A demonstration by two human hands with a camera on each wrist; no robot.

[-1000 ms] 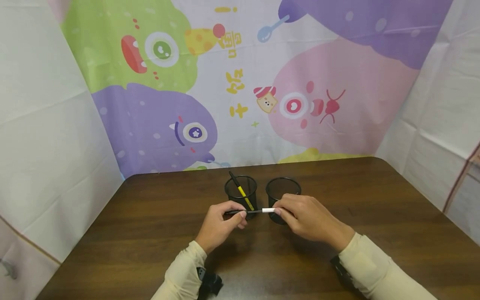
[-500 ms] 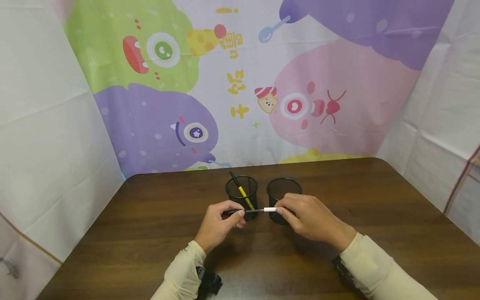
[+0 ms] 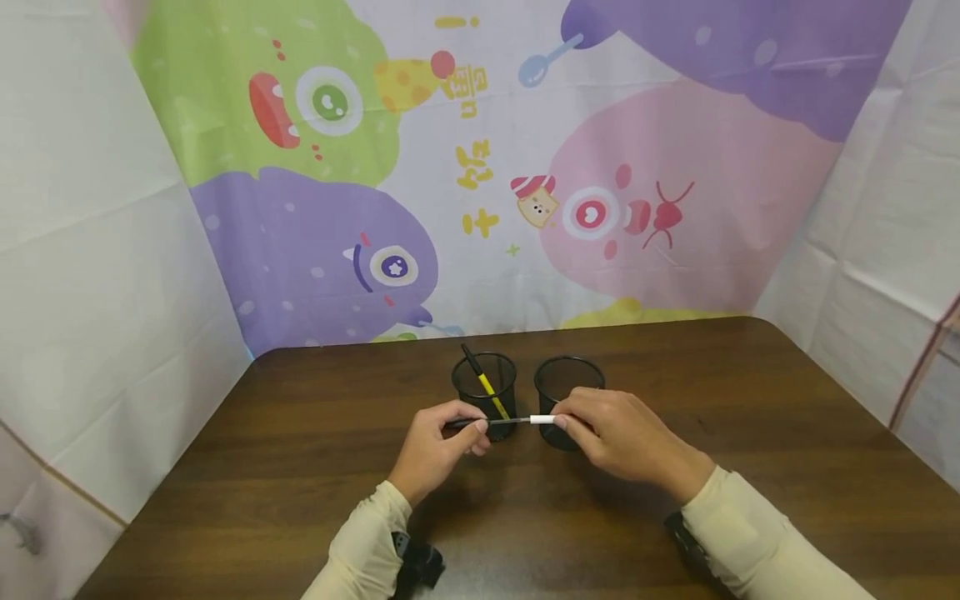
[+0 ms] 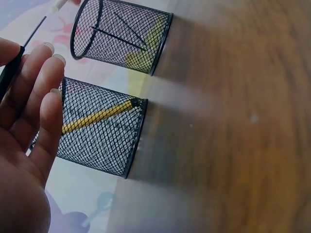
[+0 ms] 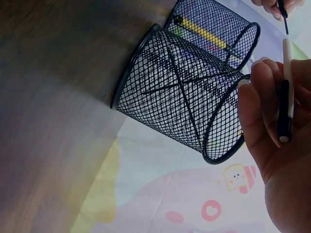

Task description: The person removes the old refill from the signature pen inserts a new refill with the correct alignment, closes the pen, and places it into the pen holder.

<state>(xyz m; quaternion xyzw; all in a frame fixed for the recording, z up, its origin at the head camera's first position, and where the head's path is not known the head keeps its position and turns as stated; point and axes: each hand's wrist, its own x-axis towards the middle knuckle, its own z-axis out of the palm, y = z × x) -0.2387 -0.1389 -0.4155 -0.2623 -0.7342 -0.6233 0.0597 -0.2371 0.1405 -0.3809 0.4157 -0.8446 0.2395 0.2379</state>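
My left hand [image 3: 435,450] pinches a slim black handle [image 4: 10,69] from which a thin grey shaft [image 4: 35,33] sticks out. Opposite it, my right hand [image 3: 630,435] grips a white and black pen-like tube [image 5: 286,65] between thumb and fingers. Shaft and white end point at each other, lined up, with a small gap in both wrist views. Just beyond the left hand stands a black mesh pen cup [image 4: 109,153] with a yellow and black pen [image 3: 486,383] leaning in it. A second mesh cup [image 5: 163,109] stands behind the right hand.
Dark thin lines cross the second cup; I cannot tell whether they are rods inside it. Under everything lies a brown wooden table [image 3: 300,450]. A cartoon-printed cloth [image 3: 480,275] hangs at its far edge, with white cloth walls [image 3: 97,250] at both sides.
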